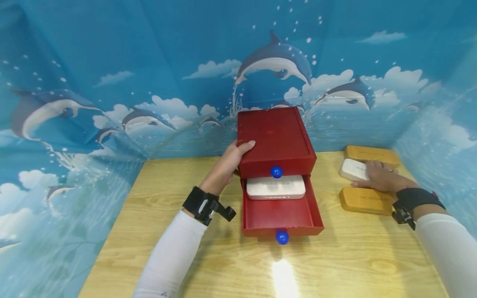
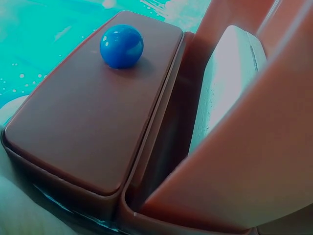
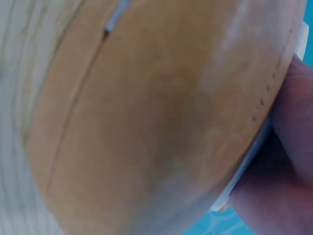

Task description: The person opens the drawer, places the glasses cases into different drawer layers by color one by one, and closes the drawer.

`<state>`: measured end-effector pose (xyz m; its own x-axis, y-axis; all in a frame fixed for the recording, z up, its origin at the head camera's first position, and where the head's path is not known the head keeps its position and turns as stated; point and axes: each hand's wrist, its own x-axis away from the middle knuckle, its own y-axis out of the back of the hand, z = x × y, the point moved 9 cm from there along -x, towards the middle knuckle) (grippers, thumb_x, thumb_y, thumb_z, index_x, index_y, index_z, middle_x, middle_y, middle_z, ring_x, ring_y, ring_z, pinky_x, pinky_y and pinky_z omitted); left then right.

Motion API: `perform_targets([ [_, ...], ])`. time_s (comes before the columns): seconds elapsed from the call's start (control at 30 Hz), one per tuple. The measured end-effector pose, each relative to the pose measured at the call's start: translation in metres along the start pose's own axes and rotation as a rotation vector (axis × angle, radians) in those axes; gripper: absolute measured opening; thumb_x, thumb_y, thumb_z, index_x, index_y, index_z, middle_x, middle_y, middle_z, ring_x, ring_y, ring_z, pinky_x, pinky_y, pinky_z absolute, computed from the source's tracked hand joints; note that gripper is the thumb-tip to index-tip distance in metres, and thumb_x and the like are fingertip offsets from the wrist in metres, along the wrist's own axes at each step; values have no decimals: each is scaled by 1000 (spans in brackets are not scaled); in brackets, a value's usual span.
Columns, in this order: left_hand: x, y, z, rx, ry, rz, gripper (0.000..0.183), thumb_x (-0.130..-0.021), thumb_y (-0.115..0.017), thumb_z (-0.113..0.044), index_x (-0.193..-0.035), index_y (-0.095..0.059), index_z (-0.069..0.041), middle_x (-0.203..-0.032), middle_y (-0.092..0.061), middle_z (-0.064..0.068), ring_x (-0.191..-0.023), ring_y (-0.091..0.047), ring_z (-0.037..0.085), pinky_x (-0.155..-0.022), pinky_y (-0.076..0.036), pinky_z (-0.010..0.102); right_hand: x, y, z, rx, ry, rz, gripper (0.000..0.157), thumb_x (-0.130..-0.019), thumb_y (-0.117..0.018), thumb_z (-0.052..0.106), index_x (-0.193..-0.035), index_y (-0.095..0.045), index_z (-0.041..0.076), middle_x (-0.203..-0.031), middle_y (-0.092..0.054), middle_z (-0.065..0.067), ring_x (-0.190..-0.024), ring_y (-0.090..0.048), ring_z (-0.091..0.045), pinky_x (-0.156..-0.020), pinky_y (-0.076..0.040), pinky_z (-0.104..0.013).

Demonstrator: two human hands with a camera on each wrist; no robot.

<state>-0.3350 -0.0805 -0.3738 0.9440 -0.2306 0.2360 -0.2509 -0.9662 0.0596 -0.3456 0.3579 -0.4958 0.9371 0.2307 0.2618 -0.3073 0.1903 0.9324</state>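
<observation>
A small red two-drawer box stands near the back of the table, its lower drawer pulled out and its upper one closed. My left hand holds the box by its left side, thumb on the top edge, the other fingers mostly hidden. A white case lies toward the back of the pulled-out drawer. Off to the right, my right hand grips another white case at its right end. That case lies between two yellow-brown cases, the front one and the back one.
Blue knobs mark the upper drawer and the lower drawer's front. Behind the wooden table hangs a blue dolphin-printed cloth, which also runs along both sides.
</observation>
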Motion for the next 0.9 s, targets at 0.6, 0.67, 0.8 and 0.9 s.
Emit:
perform_targets([
  [0.6, -1, -4, 2, -1, -8, 3, 62, -89, -57, -54, -138, -35, -23, -115, -59, 10, -94, -62, 28, -69, -53, 48, 9, 16, 22, 91, 166, -168, 91, -84, -62, 57, -131, -33, -14, -112, -46, -35, -96, -47, -46, -74, -39, -56],
  [0.67, 0, -2, 1, -5, -12, -6, 61, -89, -57, -54, -137, -36, -23, -114, -59, 10, -94, -62, 28, -69, -53, 48, 10, 22, 27, 99, 170, -188, 91, -83, -64, 57, -133, -33, -12, -114, -46, -36, -96, -47, -48, -74, -39, -57],
  [0.8, -1, 0, 0, -9, -18, -10, 61, -88, -58, -55, -137, -37, -24, -113, -60, 9, -93, -62, 28, -68, -53, 48, 12, 32, 36, 130, 178, -218, 90, -84, -64, 56, -134, -33, -11, -113, -47, -37, -93, -48, -48, -70, -40, -55],
  [0.9, -1, 0, 1, -1, -13, -10, 61, -88, -58, -54, -137, -37, -24, -113, -60, 9, -94, -62, 28, -69, -53, 47, 16, 36, 43, 153, 191, -224, 88, -85, -63, 55, -134, -33, -11, -113, -48, -37, -92, -48, -47, -69, -40, -54],
])
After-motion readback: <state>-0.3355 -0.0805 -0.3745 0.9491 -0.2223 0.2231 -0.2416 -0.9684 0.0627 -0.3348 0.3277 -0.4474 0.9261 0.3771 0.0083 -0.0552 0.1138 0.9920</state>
